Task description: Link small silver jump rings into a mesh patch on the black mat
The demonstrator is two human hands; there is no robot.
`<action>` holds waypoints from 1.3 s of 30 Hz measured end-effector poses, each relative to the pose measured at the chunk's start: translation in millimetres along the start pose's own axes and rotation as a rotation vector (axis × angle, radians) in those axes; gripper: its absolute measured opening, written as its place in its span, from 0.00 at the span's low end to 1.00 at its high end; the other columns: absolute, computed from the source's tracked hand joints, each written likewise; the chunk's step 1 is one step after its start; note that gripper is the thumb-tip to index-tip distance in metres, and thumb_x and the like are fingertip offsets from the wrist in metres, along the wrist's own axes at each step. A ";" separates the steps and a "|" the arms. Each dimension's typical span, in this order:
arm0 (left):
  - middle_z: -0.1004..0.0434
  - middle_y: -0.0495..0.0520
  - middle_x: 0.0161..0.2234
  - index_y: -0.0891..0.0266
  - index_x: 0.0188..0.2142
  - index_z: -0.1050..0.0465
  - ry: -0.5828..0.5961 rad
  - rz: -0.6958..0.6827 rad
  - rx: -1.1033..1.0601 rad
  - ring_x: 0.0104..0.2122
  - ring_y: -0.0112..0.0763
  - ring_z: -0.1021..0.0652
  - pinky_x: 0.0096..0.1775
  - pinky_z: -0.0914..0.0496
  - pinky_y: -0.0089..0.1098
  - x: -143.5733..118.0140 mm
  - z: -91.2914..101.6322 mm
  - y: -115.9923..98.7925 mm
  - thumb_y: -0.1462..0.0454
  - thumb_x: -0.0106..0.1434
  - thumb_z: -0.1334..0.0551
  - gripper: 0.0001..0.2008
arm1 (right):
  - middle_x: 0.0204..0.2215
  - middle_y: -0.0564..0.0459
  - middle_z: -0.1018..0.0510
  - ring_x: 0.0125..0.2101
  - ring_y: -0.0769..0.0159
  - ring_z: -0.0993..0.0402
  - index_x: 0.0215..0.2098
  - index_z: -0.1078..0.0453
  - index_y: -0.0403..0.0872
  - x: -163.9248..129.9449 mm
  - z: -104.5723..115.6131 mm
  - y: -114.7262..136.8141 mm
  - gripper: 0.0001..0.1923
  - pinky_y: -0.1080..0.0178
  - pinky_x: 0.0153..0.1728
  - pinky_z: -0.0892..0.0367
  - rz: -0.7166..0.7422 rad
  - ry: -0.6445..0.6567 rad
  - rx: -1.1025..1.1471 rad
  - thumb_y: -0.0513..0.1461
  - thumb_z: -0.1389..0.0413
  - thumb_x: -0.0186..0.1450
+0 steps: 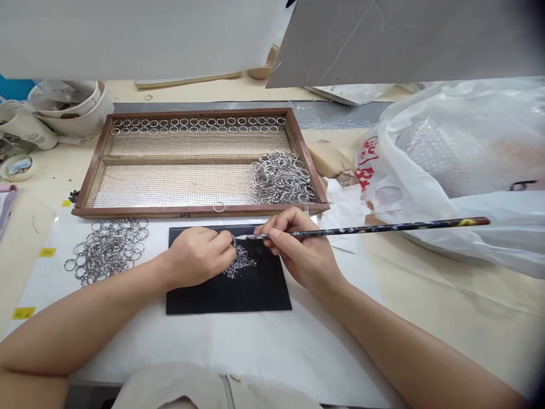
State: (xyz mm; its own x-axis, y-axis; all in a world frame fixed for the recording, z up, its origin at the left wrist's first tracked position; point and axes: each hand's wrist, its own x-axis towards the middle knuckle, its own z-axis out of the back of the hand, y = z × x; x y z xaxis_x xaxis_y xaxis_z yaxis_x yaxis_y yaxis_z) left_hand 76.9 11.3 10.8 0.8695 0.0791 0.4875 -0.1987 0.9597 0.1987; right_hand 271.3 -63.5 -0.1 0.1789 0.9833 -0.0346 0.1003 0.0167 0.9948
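My left hand [200, 255] is closed in a pinch over the black mat [230, 298], its fingertips on a small metal ring [234, 241] that they mostly hide. In my right hand [304, 250] is a long, thin brush [378, 228] with a dark patterned handle, held nearly level. Its pale pointed tip reaches the left fingertips. Below them, a pile of tiny shiny beads or grains [238, 262] is spread on the mat. A heap of silver rings [110, 250] lies on white paper beside my left forearm.
Behind the mat stands a wood-framed mesh tray [200, 211] with rows of rings [196, 126] at its back and a ring heap [281, 179] at right. One ring [218, 207] rests on its front rim. A plastic bag [451, 170] is at right; white tubs [93, 111] stand left.
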 end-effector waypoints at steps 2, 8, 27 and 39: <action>0.28 0.49 0.23 0.63 0.23 0.30 0.001 -0.001 -0.004 0.19 0.26 0.33 0.21 0.39 0.30 0.0 0.0 0.2 0.74 0.60 0.44 0.11 | 0.26 0.58 0.30 0.27 0.70 0.31 0.27 0.39 0.49 0.2 -0.1 -0.1 0.10 0.65 0.25 0.40 0.003 0.006 -0.004 0.40 0.43 0.61; 0.29 0.49 0.23 0.63 0.23 0.30 -0.003 0.000 -0.005 0.19 0.26 0.33 0.21 0.39 0.30 -0.4 -0.5 0.3 0.73 0.60 0.43 0.11 | 0.25 0.58 0.30 0.27 0.70 0.32 0.27 0.40 0.49 0.6 -0.1 -1.2 0.09 0.64 0.27 0.38 0.029 0.015 -0.019 0.39 0.44 0.62; 0.29 0.49 0.23 0.63 0.23 0.31 0.009 -0.004 0.000 0.19 0.25 0.33 0.21 0.40 0.30 0.0 0.1 0.1 0.73 0.60 0.44 0.10 | 0.26 0.57 0.30 0.30 0.68 0.32 0.28 0.40 0.49 -0.6 0.6 -0.5 0.08 0.63 0.29 0.40 0.100 0.049 -0.055 0.38 0.45 0.63; 0.30 0.49 0.24 0.63 0.25 0.32 0.008 0.043 -0.025 0.20 0.25 0.34 0.21 0.41 0.30 -4.6 -1.4 2.1 0.74 0.61 0.46 0.11 | 0.25 0.56 0.31 0.27 0.66 0.32 0.28 0.42 0.51 0.7 2.5 17.0 0.08 0.59 0.30 0.36 0.397 -0.099 -0.274 0.35 0.47 0.61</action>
State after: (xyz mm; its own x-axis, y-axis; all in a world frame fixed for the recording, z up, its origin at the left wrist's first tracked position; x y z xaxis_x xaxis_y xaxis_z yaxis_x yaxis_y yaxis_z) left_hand 73.1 13.3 7.9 0.8642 0.1223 0.4880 -0.2244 0.9619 0.1564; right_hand 275.7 -63.0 16.5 0.2443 0.9018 0.3565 -0.2528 -0.2958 0.9212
